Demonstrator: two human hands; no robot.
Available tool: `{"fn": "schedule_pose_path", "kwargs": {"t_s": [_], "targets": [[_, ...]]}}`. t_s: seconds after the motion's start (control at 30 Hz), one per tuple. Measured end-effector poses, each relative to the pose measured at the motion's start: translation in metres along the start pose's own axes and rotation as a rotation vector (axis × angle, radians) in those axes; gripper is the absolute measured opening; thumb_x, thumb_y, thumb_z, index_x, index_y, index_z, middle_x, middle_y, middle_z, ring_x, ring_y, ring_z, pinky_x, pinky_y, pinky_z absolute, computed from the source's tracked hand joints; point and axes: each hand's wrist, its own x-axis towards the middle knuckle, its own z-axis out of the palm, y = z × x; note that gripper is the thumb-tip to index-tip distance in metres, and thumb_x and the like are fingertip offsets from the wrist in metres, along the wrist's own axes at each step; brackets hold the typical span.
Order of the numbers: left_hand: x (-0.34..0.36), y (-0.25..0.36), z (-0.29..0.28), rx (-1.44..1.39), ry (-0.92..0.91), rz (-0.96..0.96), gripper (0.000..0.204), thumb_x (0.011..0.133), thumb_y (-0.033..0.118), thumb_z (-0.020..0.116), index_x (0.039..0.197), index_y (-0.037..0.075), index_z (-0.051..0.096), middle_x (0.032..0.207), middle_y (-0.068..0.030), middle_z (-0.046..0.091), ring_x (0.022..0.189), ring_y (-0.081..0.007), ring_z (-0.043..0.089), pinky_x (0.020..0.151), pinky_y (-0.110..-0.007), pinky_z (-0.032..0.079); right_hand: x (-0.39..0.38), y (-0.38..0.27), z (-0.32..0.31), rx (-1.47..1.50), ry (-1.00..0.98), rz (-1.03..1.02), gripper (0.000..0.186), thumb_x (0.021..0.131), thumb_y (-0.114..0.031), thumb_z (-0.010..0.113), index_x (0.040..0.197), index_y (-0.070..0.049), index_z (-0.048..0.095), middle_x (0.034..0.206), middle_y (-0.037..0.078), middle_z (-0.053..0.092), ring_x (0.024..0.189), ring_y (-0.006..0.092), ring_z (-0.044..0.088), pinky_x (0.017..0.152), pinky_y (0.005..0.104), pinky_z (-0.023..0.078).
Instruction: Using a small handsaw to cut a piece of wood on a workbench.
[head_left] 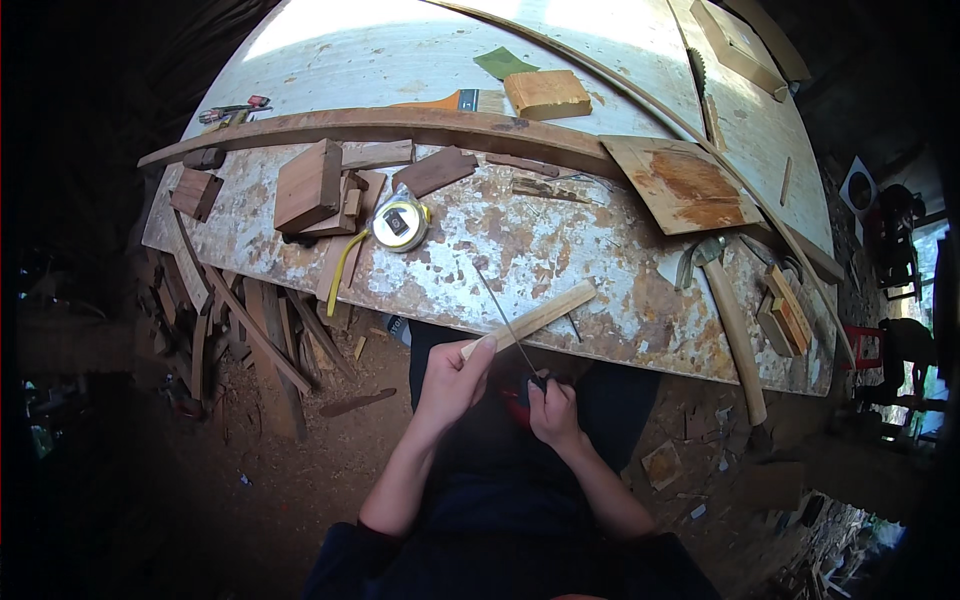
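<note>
Left grip (457, 378) on wooden strip (550, 314), at lower-left end; right grip (553, 408) below

Worn, patchy-white workbench (520, 235); on it: hammer (733, 325), long wooden beam (400, 124), tape measure (401, 222), reddish block (193, 194), green scrap (503, 64).

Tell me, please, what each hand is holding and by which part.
The left hand holds a wooden strip by its lower-left end; the right hand holds a thin tool by its dark handle.
</note>
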Motion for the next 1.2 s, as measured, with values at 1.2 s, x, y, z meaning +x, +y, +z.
{"fn": "schedule_pose_path", "kwargs": {"t_s": [1.2], "targets": [[0.001,0.000,0.000,-0.006,0.000,0.018,0.044,0.108,0.025,0.055,0.067,0.009,0.053,0.052,0.0078,0.043,0.042,-0.0004,0.035,0.038,-0.022,0.024,0.001,0.020,0.012,-0.059,0.009,-0.017,0.013,0.095,-0.007,0.060,0.097,0.005,0.064,0.077,0.025,0.066,0.073,0.0444,0.068,0.063,0.0485,0.053]]}}
